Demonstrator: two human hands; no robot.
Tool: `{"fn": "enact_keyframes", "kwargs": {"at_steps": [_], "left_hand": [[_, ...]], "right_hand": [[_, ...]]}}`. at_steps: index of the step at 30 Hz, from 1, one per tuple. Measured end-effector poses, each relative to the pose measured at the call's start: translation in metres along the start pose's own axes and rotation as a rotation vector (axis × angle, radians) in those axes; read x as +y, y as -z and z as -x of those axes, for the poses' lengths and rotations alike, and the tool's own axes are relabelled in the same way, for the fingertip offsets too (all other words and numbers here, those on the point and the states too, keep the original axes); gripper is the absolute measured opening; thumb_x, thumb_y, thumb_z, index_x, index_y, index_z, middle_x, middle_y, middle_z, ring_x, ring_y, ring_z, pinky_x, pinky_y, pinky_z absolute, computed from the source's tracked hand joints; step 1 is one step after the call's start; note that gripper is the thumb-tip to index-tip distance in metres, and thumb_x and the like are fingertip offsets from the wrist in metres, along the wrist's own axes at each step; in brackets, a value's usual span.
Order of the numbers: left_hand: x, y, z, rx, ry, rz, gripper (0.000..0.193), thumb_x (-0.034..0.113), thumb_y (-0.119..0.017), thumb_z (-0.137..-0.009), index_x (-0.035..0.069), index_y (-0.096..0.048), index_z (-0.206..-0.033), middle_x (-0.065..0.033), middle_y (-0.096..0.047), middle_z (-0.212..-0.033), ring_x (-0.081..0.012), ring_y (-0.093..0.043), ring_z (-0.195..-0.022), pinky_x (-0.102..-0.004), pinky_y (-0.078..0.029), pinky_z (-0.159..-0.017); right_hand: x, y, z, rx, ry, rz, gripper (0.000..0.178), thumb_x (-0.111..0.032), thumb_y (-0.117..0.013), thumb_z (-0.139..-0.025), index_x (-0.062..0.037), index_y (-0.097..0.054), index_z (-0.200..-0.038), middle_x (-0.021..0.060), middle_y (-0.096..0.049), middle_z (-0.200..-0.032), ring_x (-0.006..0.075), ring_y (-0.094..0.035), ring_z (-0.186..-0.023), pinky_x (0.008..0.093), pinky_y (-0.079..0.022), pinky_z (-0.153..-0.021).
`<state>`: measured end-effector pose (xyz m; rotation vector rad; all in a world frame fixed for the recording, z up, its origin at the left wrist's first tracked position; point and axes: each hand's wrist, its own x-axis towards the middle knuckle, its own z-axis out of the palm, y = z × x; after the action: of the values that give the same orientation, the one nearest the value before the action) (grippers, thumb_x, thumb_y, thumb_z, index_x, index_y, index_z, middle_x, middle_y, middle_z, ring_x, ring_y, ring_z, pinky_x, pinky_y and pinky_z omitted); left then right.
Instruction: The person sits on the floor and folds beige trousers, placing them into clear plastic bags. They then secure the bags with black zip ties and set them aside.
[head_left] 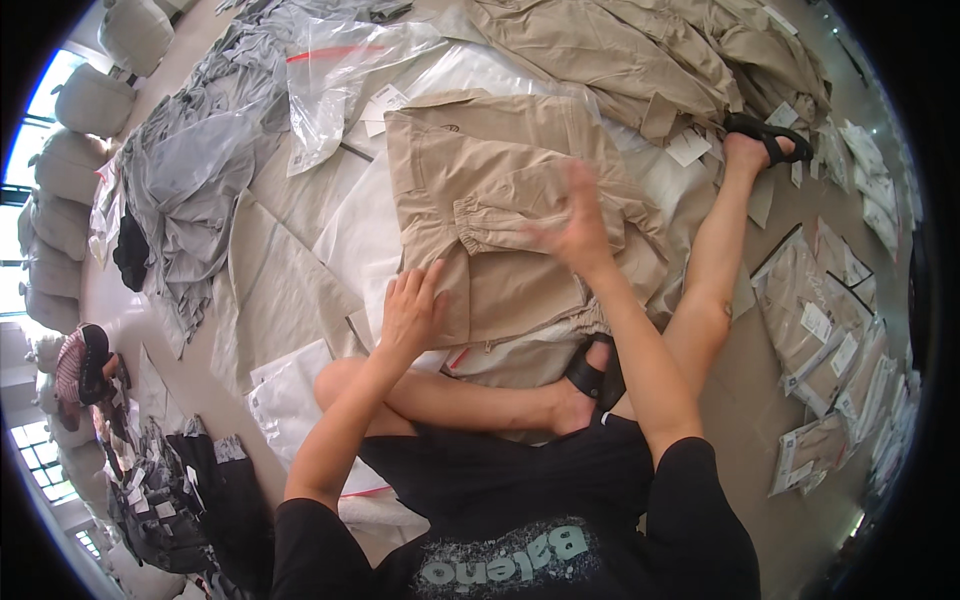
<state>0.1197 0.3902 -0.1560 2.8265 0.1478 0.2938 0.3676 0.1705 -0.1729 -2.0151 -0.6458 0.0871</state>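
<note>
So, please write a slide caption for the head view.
Left hand on a folded, elastic-cuffed tan garment, right hand blurred over it.

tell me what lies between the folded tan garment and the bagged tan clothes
In the head view, mainly the person's outstretched right leg, with floor beyond it toward the bagged tan clothes.

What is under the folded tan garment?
White sheeting shows past the left edge of the folded tan garment and seems to run under it; anything beneath its middle is covered from view.

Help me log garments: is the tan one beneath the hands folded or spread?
Partly folded: the tan garment has a gathered cuff across it.
</note>
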Motion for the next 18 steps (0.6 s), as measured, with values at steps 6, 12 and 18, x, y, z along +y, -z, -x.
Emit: {"fn": "enact_keyframes", "kwargs": {"at_steps": [6, 12, 18], "left_hand": [[0.008, -0.053, 0.015, -0.189, 0.076, 0.126, 0.061, 0.029, -0.065, -0.104, 0.001, -0.049, -0.156, -0.0202, -0.061, -0.123, -0.0400, -0.059, -0.113, -0.0475, -0.048, -0.101], [-0.058, -0.023, -0.081, -0.086, 0.104, 0.199, 0.035, 0.021, -0.067, -0.099, 0.004, -0.068, -0.129, -0.0173, -0.069, -0.118, -0.0370, -0.067, -0.105, -0.0461, -0.056, -0.088], [-0.130, -0.040, -0.201, -0.046, -0.012, -0.118, 0.053, 0.028, -0.060, -0.104, 0.006, -0.052, -0.152, -0.0165, -0.068, -0.130, -0.0362, -0.065, -0.118, -0.0473, -0.053, -0.099]], "right_hand": [[0.022, -0.011, -0.004, -0.303, 0.026, 0.461, 0.057, -0.023, -0.075, -0.090, -0.0230, -0.066, -0.146, 0.0165, -0.065, -0.145, 0.0356, -0.060, -0.135, 0.0446, -0.050, -0.113], [0.044, 0.059, -0.070, 0.177, -0.683, -0.863, 0.038, -0.022, -0.070, -0.102, -0.0010, -0.066, -0.134, 0.0088, -0.073, -0.123, 0.0228, -0.069, -0.111, 0.0399, -0.055, -0.096], [0.010, 0.081, -0.099, 0.253, -0.811, -1.255, 0.042, -0.025, -0.075, -0.101, -0.0037, -0.065, -0.136, 0.0094, -0.071, -0.134, 0.0261, -0.066, -0.122, 0.0443, -0.052, -0.109]]}}
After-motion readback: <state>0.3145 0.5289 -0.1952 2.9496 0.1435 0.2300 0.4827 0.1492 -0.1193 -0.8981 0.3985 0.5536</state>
